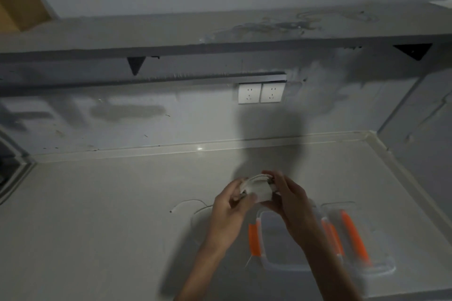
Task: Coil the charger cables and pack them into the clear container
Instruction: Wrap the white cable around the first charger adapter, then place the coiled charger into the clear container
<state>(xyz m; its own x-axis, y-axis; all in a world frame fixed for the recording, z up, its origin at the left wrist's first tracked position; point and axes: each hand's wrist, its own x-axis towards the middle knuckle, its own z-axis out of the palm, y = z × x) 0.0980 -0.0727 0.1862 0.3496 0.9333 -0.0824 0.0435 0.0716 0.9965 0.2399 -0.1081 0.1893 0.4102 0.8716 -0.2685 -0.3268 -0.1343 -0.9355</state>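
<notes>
A grey painted wall point(171, 117), blotchy and scuffed, fills the upper half of the frame. Below it lies a pale, smooth worktop point(97, 215) with a raised lip along its back and right edges. A long grey shelf point(146, 34) with a stained top runs across the upper part, carried on dark triangular brackets point(135, 63).

At lower right a clear container point(281, 267) of see-through plastic, rectangular with rounded corners, stands open on the worktop, with an orange latch point(254, 239) on its left side. Just beside it on the right lies its clear lid point(381, 261), with orange strips of its own.

Both hands are raised at lower centre, above the container's far edge. The left hand point(227, 210) has its fingers curled round the left side of a coil of white charger cable point(256, 190), the thumb across the front. The right hand point(291, 200) grips the coil's right side, its fingers bent over the top. The coil is a small, rounded bundle. Its pale middle is too blurred to make out.

A thin white loose cable point(188, 203) curves over the worktop left of the container and passes under the left wrist.

A white double socket point(261, 93) sits on the wall at centre, and the corner of a brown cardboard box point(22, 5) shows at upper left.
</notes>
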